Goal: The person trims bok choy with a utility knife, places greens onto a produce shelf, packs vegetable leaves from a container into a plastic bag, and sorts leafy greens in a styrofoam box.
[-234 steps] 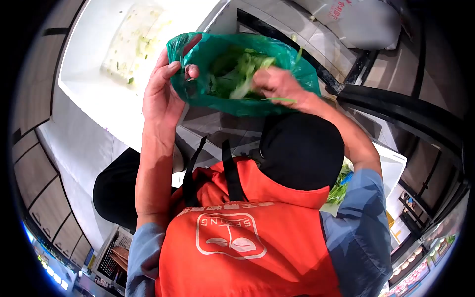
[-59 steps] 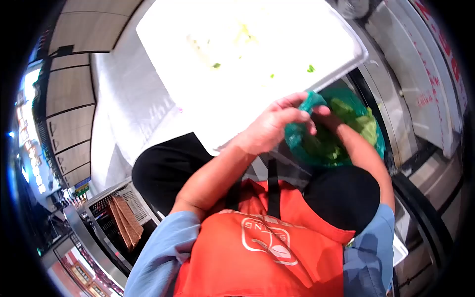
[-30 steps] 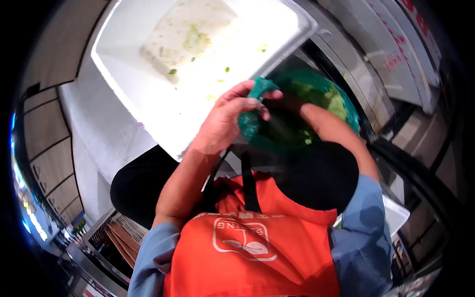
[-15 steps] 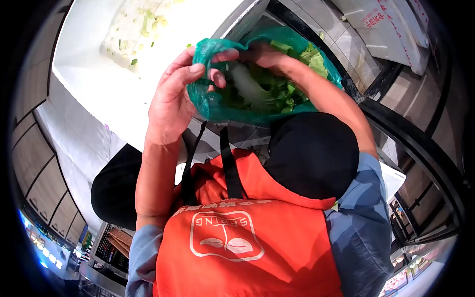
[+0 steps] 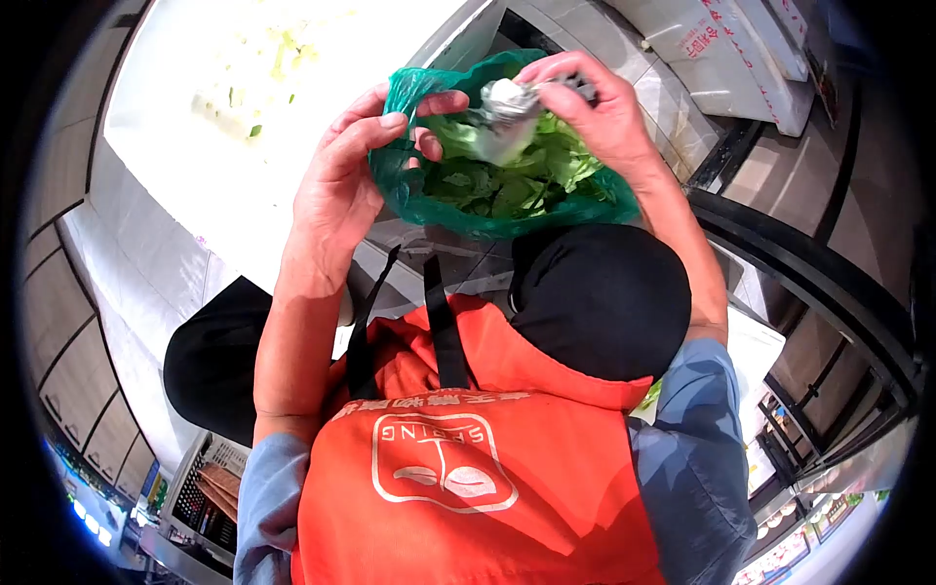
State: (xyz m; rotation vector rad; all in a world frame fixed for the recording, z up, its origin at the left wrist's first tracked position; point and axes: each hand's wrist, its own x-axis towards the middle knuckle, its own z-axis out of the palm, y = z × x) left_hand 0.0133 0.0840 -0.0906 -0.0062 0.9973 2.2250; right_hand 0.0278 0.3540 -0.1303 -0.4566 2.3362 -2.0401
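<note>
A green plastic bag [image 5: 458, 216] hangs open above my knees, with leafy greens [image 5: 531, 180] inside it. My left hand [image 5: 361, 146] is closed on the bag's left rim, thumb and fingers on either side of the plastic. Over the bag's right part, my right hand [image 5: 595, 102] pinches a crumpled, whitish translucent piece [image 5: 507, 117], blurred by motion; it looks like thin plastic.
A white foam box [image 5: 156, 117] with green scraps inside stands at the upper left. Black metal bars [image 5: 799, 244] run along the right. White boxes with red print [image 5: 692, 49] are at the upper right, and a dark crate [image 5: 205, 487] is at the lower left.
My right hand has come up out of the bag's depth with the whitish piece in its fingers. My left hand still holds the rim, and more of the greens shows.
</note>
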